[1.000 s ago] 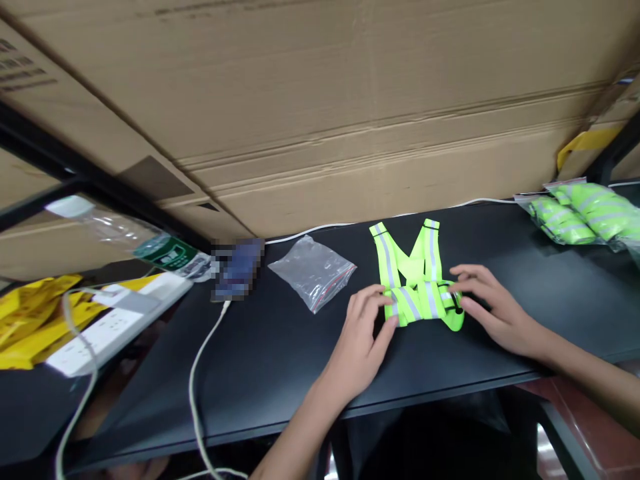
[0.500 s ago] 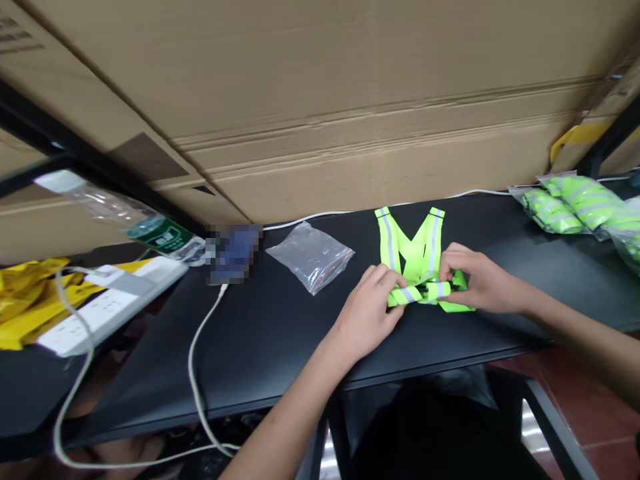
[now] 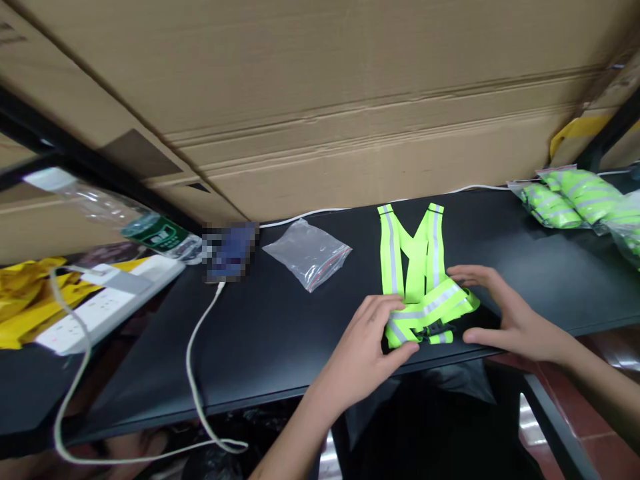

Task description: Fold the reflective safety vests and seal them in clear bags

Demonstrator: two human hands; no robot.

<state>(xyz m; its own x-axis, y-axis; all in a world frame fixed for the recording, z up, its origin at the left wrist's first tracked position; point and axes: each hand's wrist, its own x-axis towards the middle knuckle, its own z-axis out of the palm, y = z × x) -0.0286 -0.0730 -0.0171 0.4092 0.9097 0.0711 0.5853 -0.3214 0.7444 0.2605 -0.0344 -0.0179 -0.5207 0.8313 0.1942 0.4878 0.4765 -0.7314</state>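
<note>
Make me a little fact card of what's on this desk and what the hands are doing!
Vest: lime, silver stripes, straps pointing away, lower part folded
Left hand: touching the vest's folded left end
Right hand: open beside the vest's right end; contact unclear
Clear bag: left of the vest
Packed lime bundles: far right
Power strip: white, far left
Bottle: near the power strip

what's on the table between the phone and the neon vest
In the head view, a clear plastic bag lies between the phone and the vest.
</note>
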